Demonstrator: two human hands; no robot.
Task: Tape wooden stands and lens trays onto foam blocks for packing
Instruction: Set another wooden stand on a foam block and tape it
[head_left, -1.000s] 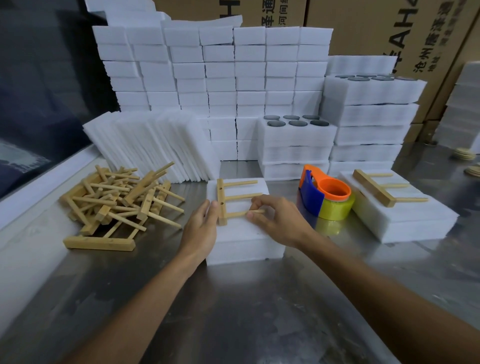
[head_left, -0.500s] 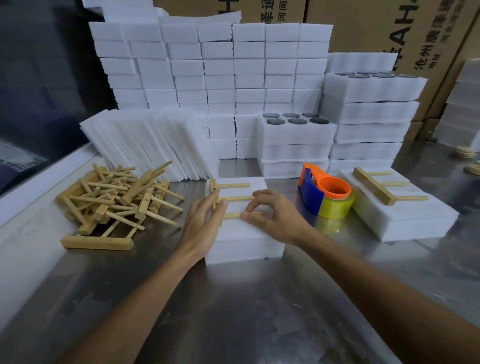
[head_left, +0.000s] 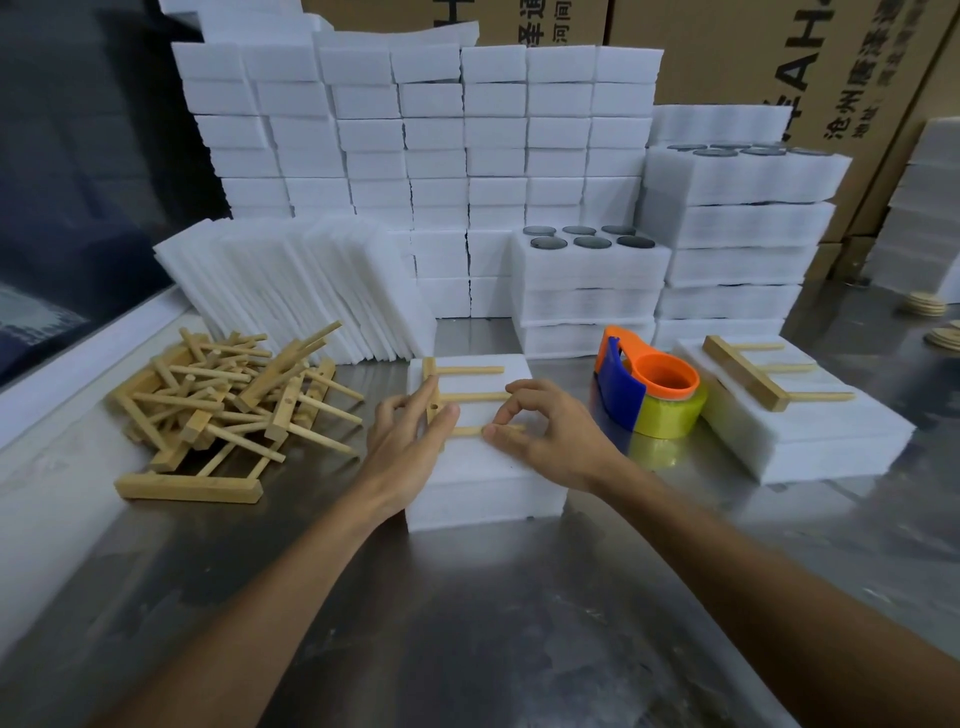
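You are squaring the pale three-pegged wooden stand (head_left: 457, 397) on the white foam block (head_left: 483, 467): left hand (head_left: 410, 441) steadying its crossbar with straight fingers, right hand (head_left: 545, 436) seemingly pinching the near peg; keep it flat before reaching for the orange-and-blue tape dispenser (head_left: 649, 392).

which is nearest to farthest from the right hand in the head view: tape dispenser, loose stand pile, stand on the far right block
From the right hand:
1. Tape dispenser, just to its right.
2. Stand on the far right block, beyond the dispenser.
3. Loose stand pile, far left, past the left hand.
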